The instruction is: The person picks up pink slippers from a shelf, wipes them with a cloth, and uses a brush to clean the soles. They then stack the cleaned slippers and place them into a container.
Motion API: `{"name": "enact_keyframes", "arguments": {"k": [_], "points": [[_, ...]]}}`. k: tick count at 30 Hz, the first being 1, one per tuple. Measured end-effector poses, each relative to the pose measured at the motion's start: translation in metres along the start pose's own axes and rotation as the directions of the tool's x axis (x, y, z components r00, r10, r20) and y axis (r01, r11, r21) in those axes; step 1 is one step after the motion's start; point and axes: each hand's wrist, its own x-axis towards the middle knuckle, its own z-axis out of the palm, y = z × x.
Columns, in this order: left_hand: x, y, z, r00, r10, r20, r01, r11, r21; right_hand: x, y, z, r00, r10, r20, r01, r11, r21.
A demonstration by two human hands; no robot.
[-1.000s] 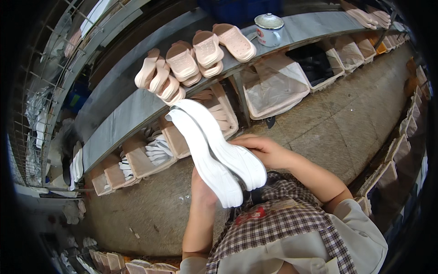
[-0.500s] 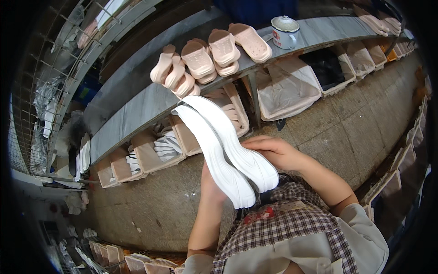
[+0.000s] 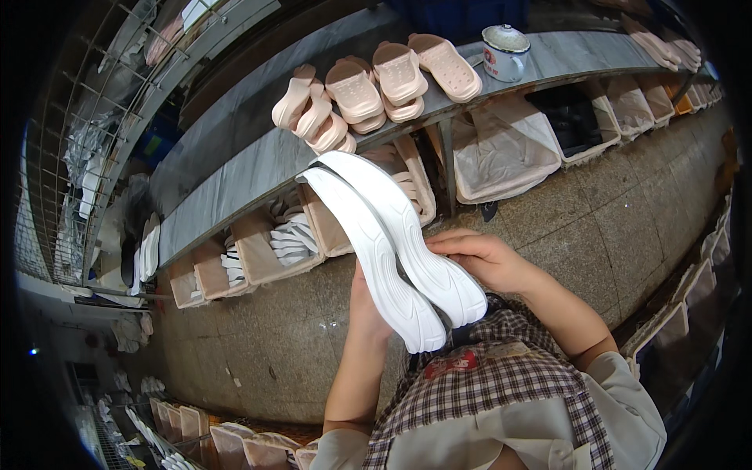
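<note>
A pair of white shoe soles (image 3: 388, 286) is held side by side in front of my apron, side walls up, their far ends pointing to the bench. My left hand (image 3: 367, 307) grips the left sole from its outer side; most of its fingers are hidden beneath. On the other side, my right hand (image 3: 484, 260) has its fingers closed on the edge of the right sole. Just beyond the far ends of the soles, several pale pink soles (image 3: 352, 94) lie in overlapping stacks on the bench.
The long grey bench (image 3: 215, 184) curves across ahead. A lidded white enamel mug (image 3: 505, 61) stands on it. Underneath are lined bins: one with white pieces (image 3: 291, 239), one with black pieces (image 3: 565, 117). A wire rack (image 3: 102, 102) rises at left; more bins (image 3: 666, 313) line the right.
The bench and its contents have shifted slightly right and up in the picture. Both hands keep hold of the white soles, which have barely moved.
</note>
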Motion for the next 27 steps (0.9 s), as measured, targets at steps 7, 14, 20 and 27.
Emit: {"name": "enact_keyframes", "arguments": {"k": [7,14,20,27], "points": [[-0.001,0.000,0.000,0.997,0.015,0.073,-0.011,0.998,-0.058,-0.001,-0.004,0.002,1.000,0.004,0.013,-0.004,1.000,-0.013],[0.000,-0.001,-0.010,0.998,0.024,0.060,-0.028,0.997,0.069,-0.002,-0.005,0.005,0.999,-0.021,0.027,0.022,0.999,-0.042],[-0.004,-0.009,-0.025,0.995,0.050,0.089,-0.049,0.999,-0.017,0.002,-0.018,0.018,0.993,-0.075,0.088,0.091,0.977,-0.195],[-0.022,0.011,-0.036,0.954,0.092,0.284,0.097,0.805,-0.586,0.010,-0.034,0.050,0.987,-0.151,0.059,0.158,0.977,-0.143]]}}
